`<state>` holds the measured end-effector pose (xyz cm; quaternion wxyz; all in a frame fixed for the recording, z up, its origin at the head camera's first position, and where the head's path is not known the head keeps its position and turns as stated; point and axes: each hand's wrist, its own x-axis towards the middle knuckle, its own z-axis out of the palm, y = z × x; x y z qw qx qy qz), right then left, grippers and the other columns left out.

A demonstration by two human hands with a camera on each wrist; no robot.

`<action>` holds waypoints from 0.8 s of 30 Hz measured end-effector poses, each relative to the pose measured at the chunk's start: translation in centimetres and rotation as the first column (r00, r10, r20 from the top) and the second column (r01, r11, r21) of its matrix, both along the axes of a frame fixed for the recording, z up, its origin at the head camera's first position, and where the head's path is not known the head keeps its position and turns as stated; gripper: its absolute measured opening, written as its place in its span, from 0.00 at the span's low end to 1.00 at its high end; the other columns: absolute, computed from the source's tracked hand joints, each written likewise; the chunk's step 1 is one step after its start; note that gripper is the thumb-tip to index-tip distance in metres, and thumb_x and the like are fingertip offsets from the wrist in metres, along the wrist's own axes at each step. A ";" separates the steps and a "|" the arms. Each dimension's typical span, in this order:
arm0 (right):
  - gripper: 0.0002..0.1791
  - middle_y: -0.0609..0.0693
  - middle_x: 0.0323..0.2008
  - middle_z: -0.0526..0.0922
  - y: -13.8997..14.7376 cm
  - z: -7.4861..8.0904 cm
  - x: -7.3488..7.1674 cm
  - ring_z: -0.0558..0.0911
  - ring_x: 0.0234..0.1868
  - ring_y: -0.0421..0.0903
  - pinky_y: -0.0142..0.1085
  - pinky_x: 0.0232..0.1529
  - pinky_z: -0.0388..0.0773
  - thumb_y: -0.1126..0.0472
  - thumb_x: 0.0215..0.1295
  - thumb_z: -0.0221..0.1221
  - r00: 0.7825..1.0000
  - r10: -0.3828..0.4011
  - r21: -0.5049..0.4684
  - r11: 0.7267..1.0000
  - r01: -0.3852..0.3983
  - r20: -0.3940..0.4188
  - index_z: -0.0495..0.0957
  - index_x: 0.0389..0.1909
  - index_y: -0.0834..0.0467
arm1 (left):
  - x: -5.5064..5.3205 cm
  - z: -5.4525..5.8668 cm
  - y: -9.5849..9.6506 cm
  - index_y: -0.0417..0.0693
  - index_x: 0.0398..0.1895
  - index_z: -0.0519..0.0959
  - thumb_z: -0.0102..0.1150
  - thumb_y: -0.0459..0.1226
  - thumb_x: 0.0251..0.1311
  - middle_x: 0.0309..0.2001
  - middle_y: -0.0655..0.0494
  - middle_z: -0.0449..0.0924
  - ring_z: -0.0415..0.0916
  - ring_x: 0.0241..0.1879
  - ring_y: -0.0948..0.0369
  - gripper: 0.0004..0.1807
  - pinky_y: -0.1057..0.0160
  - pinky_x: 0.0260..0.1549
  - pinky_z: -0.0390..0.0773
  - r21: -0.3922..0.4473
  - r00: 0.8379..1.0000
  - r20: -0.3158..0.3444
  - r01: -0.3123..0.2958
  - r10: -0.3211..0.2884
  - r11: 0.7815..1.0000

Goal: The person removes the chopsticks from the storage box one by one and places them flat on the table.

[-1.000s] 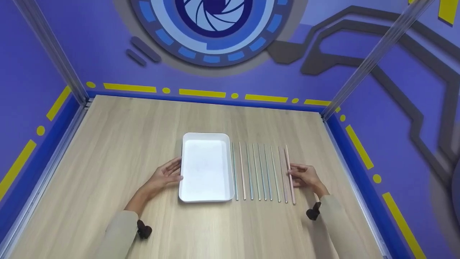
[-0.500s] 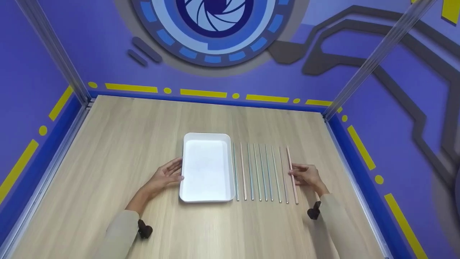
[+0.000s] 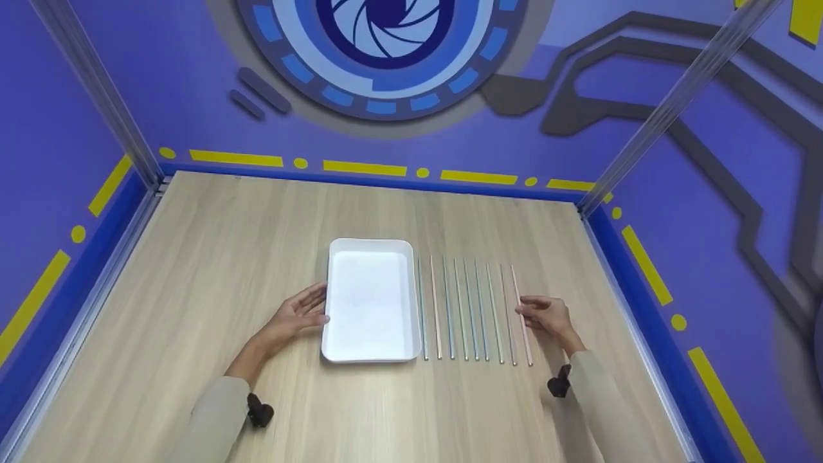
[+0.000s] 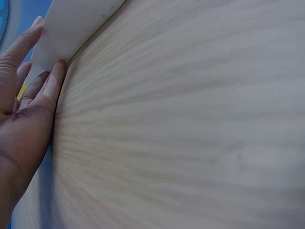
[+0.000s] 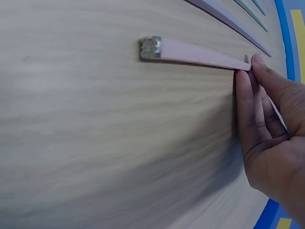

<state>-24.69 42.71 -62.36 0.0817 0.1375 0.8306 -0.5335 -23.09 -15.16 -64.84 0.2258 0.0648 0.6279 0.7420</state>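
Observation:
A white rectangular tray [image 3: 370,302] stands on the wooden table. My left hand [image 3: 290,321] is at its left wall, with the fingers extended; the left wrist view shows the fingertips right against the tray's side [image 4: 71,28]. To the right of the tray lies a row of several thin chopsticks [image 3: 477,308] in pastel blue, green, pink and purple, roughly parallel. My right hand [image 3: 546,316] pinches the rightmost, pink chopstick [image 3: 527,344] between thumb and fingers near its middle. In the right wrist view, that pink chopstick [image 5: 195,53] shows a silvery, patterned end close over the table.
Blue-purple panels [image 3: 437,138] with yellow marks enclose the table at the back and sides. Metal posts [image 3: 675,109] rise at both back corners. Bare wood [image 3: 370,411] lies in front of the tray. A small black device [image 3: 259,411] is on each wrist.
The pink chopstick has come down to the table at the right end of the row, still between my right fingers. My left hand stays at the tray, which has not visibly moved.

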 end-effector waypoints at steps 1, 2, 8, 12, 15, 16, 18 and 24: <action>0.25 0.55 0.41 0.91 0.0 -0.1 0.1 0.88 0.32 0.36 0.26 0.34 0.88 0.63 0.64 0.69 1.000 0.001 0.008 1.000 -0.001 -0.005 0.79 0.60 0.69 | 0.0 0.0 0.0 0.45 0.82 0.50 0.66 0.31 0.65 0.83 0.43 0.47 0.46 0.82 0.47 0.47 0.69 0.71 0.70 0.002 1.000 0.002 0.002 -0.002 1.000; 0.24 0.56 0.41 0.91 -0.1 -0.1 0.1 0.88 0.32 0.36 0.25 0.33 0.88 0.63 0.64 0.69 1.000 0.003 0.021 1.000 -0.003 -0.012 0.80 0.59 0.69 | 0.0 -0.1 -0.1 0.45 0.82 0.51 0.66 0.31 0.65 0.83 0.43 0.47 0.46 0.82 0.47 0.47 0.68 0.71 0.70 0.004 1.000 0.005 0.001 -0.001 1.000; 0.22 0.57 0.42 0.90 -0.1 -0.2 0.3 0.88 0.34 0.36 0.24 0.35 0.88 0.60 0.67 0.67 0.999 -0.003 0.048 0.999 0.005 -0.035 0.81 0.57 0.70 | -0.3 -0.4 -0.1 0.46 0.82 0.51 0.67 0.32 0.64 0.83 0.44 0.48 0.46 0.82 0.47 0.47 0.68 0.72 0.69 0.005 1.000 0.001 0.001 -0.001 1.000; 0.23 0.56 0.41 0.90 0.1 0.0 0.3 0.88 0.34 0.37 0.25 0.36 0.88 0.61 0.68 0.67 1.000 0.000 0.037 0.999 0.001 -0.019 0.79 0.57 0.72 | -0.6 -0.3 -0.1 0.46 0.82 0.52 0.68 0.31 0.63 0.83 0.45 0.48 0.46 0.83 0.48 0.48 0.69 0.73 0.67 -0.003 1.000 0.000 -0.003 0.003 1.000; 0.24 0.55 0.40 0.90 0.3 0.1 0.2 0.88 0.34 0.37 0.26 0.37 0.88 0.62 0.67 0.67 1.000 0.013 0.025 1.000 -0.013 -0.001 0.78 0.58 0.72 | -0.8 -0.1 -0.1 0.46 0.82 0.51 0.68 0.31 0.63 0.83 0.45 0.47 0.45 0.83 0.48 0.48 0.68 0.73 0.66 -0.003 1.000 0.004 0.000 0.000 1.000; 0.24 0.56 0.41 0.89 0.4 0.1 0.2 0.88 0.34 0.37 0.26 0.37 0.88 0.62 0.67 0.67 1.000 0.018 0.016 1.000 -0.018 0.005 0.77 0.59 0.73 | -0.8 -0.1 -0.1 0.46 0.82 0.51 0.68 0.31 0.63 0.83 0.45 0.47 0.45 0.83 0.49 0.48 0.68 0.73 0.66 -0.002 1.000 0.006 -0.001 0.001 1.000; 0.24 0.57 0.41 0.89 0.5 0.3 0.2 0.87 0.34 0.37 0.26 0.37 0.88 0.63 0.68 0.66 0.999 0.039 0.007 0.999 -0.039 0.015 0.76 0.60 0.73 | -1.0 0.0 -0.1 0.45 0.82 0.51 0.69 0.31 0.62 0.83 0.44 0.48 0.46 0.82 0.48 0.49 0.69 0.73 0.67 0.003 1.000 0.011 -0.009 0.009 1.000; 0.25 0.58 0.42 0.90 0.6 1.1 0.0 0.87 0.36 0.40 0.30 0.38 0.89 0.63 0.72 0.61 0.992 0.113 -0.024 0.993 -0.112 0.051 0.73 0.63 0.74 | -1.8 0.4 -0.3 0.43 0.81 0.50 0.63 0.31 0.67 0.82 0.42 0.50 0.49 0.82 0.47 0.44 0.66 0.73 0.69 0.008 0.999 0.026 -0.025 0.025 1.000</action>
